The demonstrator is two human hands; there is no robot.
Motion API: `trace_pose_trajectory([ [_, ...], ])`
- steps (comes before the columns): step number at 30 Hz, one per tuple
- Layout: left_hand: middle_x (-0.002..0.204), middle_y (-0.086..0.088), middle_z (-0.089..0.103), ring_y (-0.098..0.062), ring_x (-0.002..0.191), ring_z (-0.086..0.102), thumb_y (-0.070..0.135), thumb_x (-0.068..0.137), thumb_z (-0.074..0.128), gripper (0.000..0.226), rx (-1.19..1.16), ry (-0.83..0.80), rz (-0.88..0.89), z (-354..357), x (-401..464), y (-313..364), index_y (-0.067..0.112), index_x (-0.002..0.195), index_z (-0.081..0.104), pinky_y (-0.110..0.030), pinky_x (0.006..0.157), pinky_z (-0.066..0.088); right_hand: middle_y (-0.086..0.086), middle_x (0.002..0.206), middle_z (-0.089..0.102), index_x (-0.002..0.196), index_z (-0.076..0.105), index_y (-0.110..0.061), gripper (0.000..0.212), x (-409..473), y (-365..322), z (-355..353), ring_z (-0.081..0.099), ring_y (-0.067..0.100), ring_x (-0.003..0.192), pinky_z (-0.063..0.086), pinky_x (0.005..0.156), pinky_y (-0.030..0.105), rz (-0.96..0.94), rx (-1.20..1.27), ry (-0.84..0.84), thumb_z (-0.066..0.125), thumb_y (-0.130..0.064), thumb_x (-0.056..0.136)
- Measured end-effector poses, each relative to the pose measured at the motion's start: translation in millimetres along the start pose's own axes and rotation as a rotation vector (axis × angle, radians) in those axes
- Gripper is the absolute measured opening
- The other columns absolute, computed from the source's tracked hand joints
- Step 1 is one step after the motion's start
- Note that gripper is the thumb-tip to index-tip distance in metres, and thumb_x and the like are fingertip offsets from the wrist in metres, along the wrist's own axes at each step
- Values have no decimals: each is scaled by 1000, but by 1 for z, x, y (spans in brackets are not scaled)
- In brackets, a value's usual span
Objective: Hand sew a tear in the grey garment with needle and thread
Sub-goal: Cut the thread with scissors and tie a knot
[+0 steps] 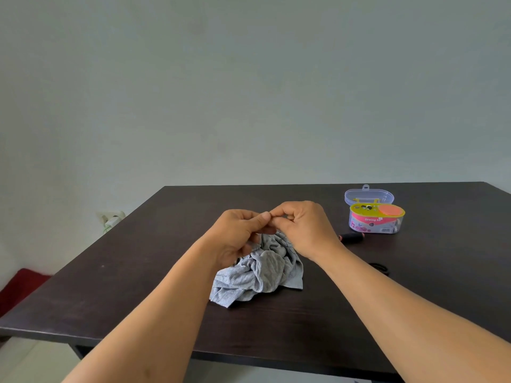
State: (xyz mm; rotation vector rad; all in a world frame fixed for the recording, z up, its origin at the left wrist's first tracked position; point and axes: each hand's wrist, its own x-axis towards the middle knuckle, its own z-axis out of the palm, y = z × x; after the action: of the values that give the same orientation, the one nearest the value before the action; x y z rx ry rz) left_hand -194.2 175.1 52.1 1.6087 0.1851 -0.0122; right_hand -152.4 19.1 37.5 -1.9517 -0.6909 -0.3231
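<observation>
While both forearms reached in from 6 o'clock, the grey garment (260,275) lay crumpled at table centre, its upper folds lifted toward the hands. Just above it the left hand (239,237) & right hand (302,229) met fingertip to fingertip, each w/ thumb & forefinger pressed together in a pinch; what they pinched was too small to tell, needle & thread not visible. Other fingers curled in. At approx 3 o'clock of the garment sat a dark scissor handle (380,268). Toward 2 o'clock lay a black thread spool (352,237), then the sewing kit box (376,219), lid open, near the far edge of the dark table (138,286).
</observation>
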Motion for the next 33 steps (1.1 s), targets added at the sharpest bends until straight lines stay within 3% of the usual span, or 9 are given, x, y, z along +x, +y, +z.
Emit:
trace_pose_trajectory([
  [3, 81, -7, 74, -5, 47, 43, 19, 93, 68, 27, 29, -5, -40, -6, 2, -1, -5, 106, 69, -15, 34, 30, -11, 79, 76, 89, 79, -22, 9, -1, 2, -3, 70, -1, 76, 58, 77, 23, -17, 24, -55, 75, -15, 85],
  [10, 75, -7, 63, -10, 47, 41, 23, 99, 60, 23, 150, 138, 39, -1, 6, -2, 7, 83, 63, -19, 35, 29, -11, 73, 73, 85, 77, -23, 8, -2, 2, -2, 68, 4, 72, 58, 74, 27, 35, -38, -60, 71, -20, 89],
  [13, 73, -10, 56, -13, 45, 41, 28, 101, 55, 29, 188, 216, 87, 4, 9, -2, 8, 80, 61, -21, 38, 31, -17, 65, 69, 84, 77, -23, 9, -2, 0, -4, 65, 0, 65, 54, 67, 19, 51, -28, -62, 70, -22, 90],
  [15, 68, -7, 54, -14, 44, 41, 28, 100, 53, 30, 164, 287, 103, 2, 13, -1, 8, 79, 60, -22, 41, 31, -24, 53, 60, 84, 76, -21, 10, -1, 2, -8, 57, -3, 53, 43, 56, 9, 66, -17, -65, 69, -21, 90],
  [17, 68, -7, 53, -18, 51, 40, 29, 97, 51, 28, 133, 383, 112, -4, 17, -2, 8, 80, 59, -27, 47, 32, -23, 47, 54, 83, 76, -20, 10, 0, 5, -13, 48, -2, 46, 37, 50, 8, 102, 2, -63, 69, -20, 90],
  [22, 57, -3, 48, -20, 47, 40, 28, 96, 51, 31, 181, 528, 93, -26, 22, -9, 9, 73, 57, -25, 46, 31, -12, 65, 63, 83, 77, -21, 8, 2, 18, -35, 51, -2, 56, 42, 60, 14, 194, -16, -70, 71, -22, 89],
  [26, 58, -4, 45, -22, 51, 44, 29, 96, 48, 31, 217, 593, 43, -35, 25, -16, 8, 75, 55, -28, 49, 33, -13, 77, 67, 86, 76, -22, 7, -1, 27, -54, 57, 1, 72, 42, 65, 18, 261, -38, -70, 71, -23, 90],
  [29, 61, -7, 48, -21, 51, 38, 28, 97, 46, 30, 168, 660, 12, -40, 27, -18, 8, 77, 55, -28, 50, 33, -11, 76, 66, 88, 76, -20, 7, -4, 36, -66, 57, 2, 71, 41, 63, 19, 307, -53, -58, 70, -22, 90],
  [33, 72, -14, 58, -27, 61, 48, 33, 98, 46, 42, 203, 734, 40, -46, 29, -19, -3, 84, 61, -35, 59, 45, -8, 72, 63, 84, 73, -20, 8, -10, 51, -82, 56, 6, 69, 42, 62, 21, 382, -76, -42, 69, -21, 91],
])
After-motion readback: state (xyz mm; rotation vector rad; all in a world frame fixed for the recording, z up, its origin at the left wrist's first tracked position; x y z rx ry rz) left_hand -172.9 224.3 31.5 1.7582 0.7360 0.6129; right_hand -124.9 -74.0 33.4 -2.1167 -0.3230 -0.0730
